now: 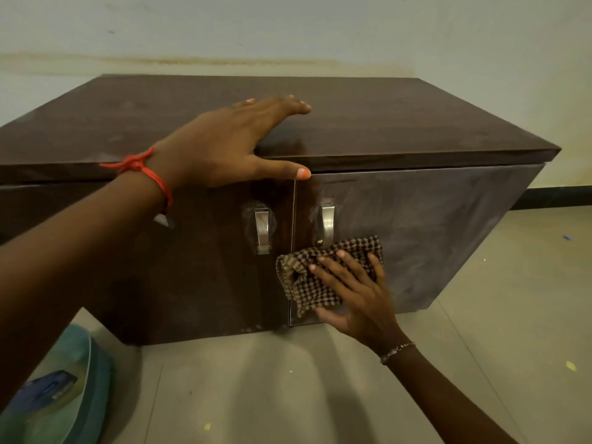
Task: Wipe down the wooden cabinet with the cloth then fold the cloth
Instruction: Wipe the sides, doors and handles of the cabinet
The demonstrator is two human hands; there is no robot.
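surface: pale grey tiled floor (288, 395) | standing on it: dark brown wooden two-door cabinet (416, 123) | scattered: small yellow scraps (571, 365), front and right | far right: blue scrap (567, 238)

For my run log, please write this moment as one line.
step: wiping | right hand: presses checked cloth on right door | left hand: rests on cabinet top | fold: not yet done
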